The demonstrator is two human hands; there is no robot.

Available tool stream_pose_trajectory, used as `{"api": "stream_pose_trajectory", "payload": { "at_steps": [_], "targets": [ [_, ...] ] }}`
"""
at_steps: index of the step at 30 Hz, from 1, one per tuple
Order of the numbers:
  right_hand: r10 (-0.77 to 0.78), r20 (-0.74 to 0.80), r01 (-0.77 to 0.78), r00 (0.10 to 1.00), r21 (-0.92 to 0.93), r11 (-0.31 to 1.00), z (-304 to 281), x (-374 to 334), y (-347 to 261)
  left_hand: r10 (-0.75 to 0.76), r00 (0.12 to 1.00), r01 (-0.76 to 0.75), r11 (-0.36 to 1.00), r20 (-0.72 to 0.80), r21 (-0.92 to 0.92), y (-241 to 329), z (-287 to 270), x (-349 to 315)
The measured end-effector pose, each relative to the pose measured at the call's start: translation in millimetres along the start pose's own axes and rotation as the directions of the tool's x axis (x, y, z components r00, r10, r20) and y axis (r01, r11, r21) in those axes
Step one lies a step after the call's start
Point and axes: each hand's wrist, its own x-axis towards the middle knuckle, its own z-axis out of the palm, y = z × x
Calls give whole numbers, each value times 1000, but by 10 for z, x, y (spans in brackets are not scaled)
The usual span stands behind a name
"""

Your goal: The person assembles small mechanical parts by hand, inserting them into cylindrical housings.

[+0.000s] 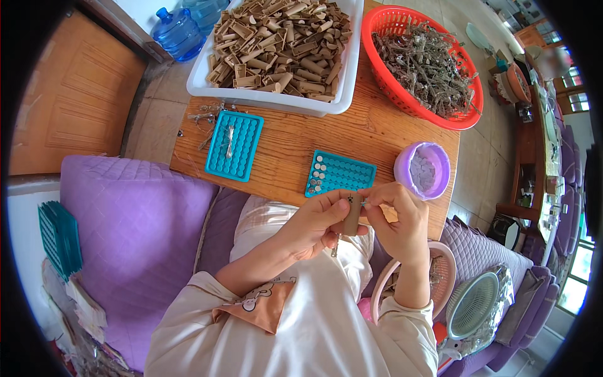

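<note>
Over my lap, my left hand (pixel 308 226) grips a brown tube-shaped casing (pixel 352 220). A small dark detail shows near the casing's upper end. Beneath that hand dangles a thin metal strip (pixel 335 246). At the casing's upper right edge, my right hand (pixel 402 217) is pinched on something small and thin, too small to name. Just beyond both hands lies a teal tray (pixel 352 168) with rows of round hollows. Several silvery-white discs (pixel 318 168) sit at its left end. A second teal tray (pixel 217 154) lies farther left, with thin metal pieces (pixel 230 139) on it.
On the wooden table (pixel 282 141) stand a white bin (pixel 196 78) of brown casings, a red basket (pixel 369 53) of metal parts and a purple tub (pixel 447 164) of pale pieces. A pink basket (pixel 449 270) is close by my right forearm. Purple padded seating (pixel 132 239) lies left.
</note>
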Motion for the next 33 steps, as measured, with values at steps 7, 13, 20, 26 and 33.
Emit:
{"api": "stream_pose_trajectory", "payload": {
  "at_steps": [7,13,20,26,33],
  "targets": [
    [37,106,-34,994,-27,999,-37,-4,99,-17,1000,20,983,-18,183,-21,-142,26],
    [-48,84,42,995,83,996,-56,13,119,18,1000,-21,957,15,290,65,-73,11],
    [-100,106,101,989,-9,995,-6,25,86,77,997,-80,947,20,310,107,-54,-16],
    [-125,9,124,992,34,992,62,6,106,185,982,-186,908,39,375,133,8,-67],
    [-80,-28,78,996,-63,995,127,-177,35,608,726,-488,125,321,864,206,122,-172]
  ]
}}
